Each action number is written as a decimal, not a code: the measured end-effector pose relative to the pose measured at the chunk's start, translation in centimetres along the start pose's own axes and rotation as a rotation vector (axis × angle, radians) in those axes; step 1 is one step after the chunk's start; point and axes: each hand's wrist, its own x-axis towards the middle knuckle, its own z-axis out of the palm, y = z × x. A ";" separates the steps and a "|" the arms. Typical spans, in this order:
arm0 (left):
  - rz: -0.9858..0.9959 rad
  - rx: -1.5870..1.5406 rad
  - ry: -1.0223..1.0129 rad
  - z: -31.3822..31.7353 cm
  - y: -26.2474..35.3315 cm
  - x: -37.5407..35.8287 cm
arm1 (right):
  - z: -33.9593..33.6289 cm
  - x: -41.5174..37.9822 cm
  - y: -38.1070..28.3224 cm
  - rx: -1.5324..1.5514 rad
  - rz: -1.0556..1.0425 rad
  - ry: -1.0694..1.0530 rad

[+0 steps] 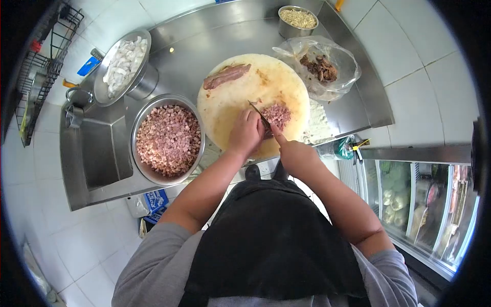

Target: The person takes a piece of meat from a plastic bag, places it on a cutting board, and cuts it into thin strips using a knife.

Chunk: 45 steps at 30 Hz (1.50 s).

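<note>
My right hand (298, 157) is wrapped around the handle of a knife (261, 114), its index finger stretched along the top of the blade. The blade lies across a round, worn cutting board (220, 115), pointing away and to the left. Beside the blade, my left hand (246, 132) is closed with curled fingers on a piece of reddish meat (268, 134), mostly hidden by the hand and knife. A small heap of diced meat (279, 113) lies right of the blade. Farther up the board rests an uncut strip of meat (227, 76).
A steel bowl (134, 140) full of diced meat stands left of the board, near a sink basin (105, 158). Behind it, a bowl of white pieces (125, 61) sits tilted. At right are a plastic bag with brown chunks (319, 68), a tin of chopped bits (298, 19) and a glass-fronted fridge (424, 204).
</note>
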 end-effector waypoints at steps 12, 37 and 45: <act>-0.002 -0.071 0.046 -0.1 -0.2 -0.1 | 1.2 0.1 0.0 0.051 0.018 -0.003; 0.057 -0.012 0.006 -1.5 -0.4 -0.8 | 1.1 -1.7 -0.8 -0.062 0.017 -0.061; -0.016 -0.090 0.072 -2.2 0.1 -0.9 | -3.1 -3.1 -1.6 -0.074 -0.026 -0.056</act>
